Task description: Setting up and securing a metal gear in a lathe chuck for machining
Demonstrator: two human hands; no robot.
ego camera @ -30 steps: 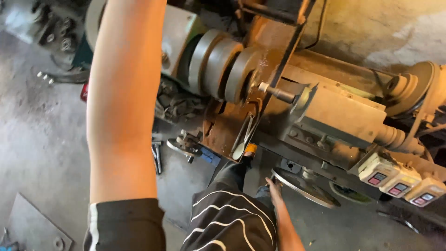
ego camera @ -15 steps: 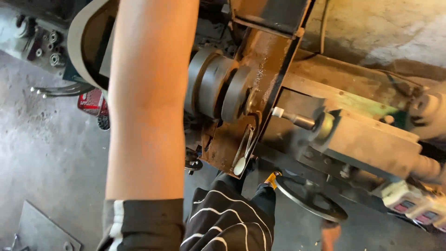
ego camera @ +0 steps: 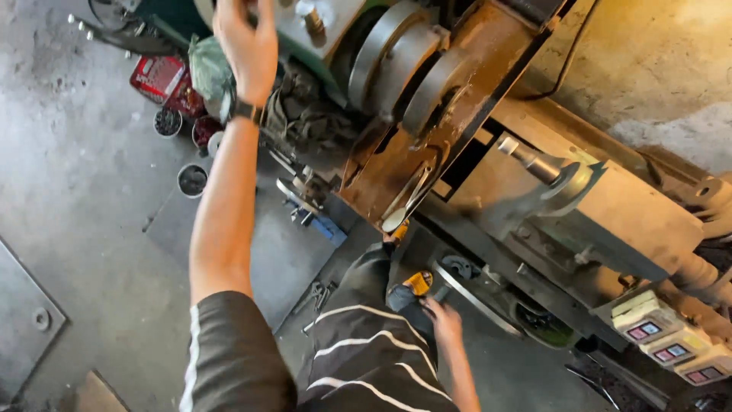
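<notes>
1. While the view looks steeply down, a large metalworking machine [ego camera: 610, 206] lies diagonally across the upper right, its grey-green body greasy and worn.
2. Stepped pulley [ego camera: 404, 69]: grey metal discs side by side at top centre, partly covered by a rusty hinged guard plate [ego camera: 427, 145] that leans down toward the floor.
3. Short steel shaft [ego camera: 530, 162]: projects from the machine body, just right of the guard.
4. Switch boxes [ego camera: 663, 339]: three pale units with red-pink faces, lower right.
5. Floor items: a red tin [ego camera: 156, 76], several small round cups [ego camera: 192, 180] holding dark bits, loose wrenches [ego camera: 316, 294] near the leg.
6. Handwheel [ego camera: 476, 297]: low on the machine front, just beside the right hand.
7. Left hand [ego camera: 245, 42]: arm stretched straight up and away, watch on the wrist, fingers curled at the machine's top edge; the grip itself is cut off by the frame, so whether it holds anything cannot be told.
8. Right hand [ego camera: 442, 320]: held low beside the striped trouser leg [ego camera: 374, 343], closed around a yellow-and-black tool [ego camera: 418, 282] pointing toward the machine's base.
</notes>
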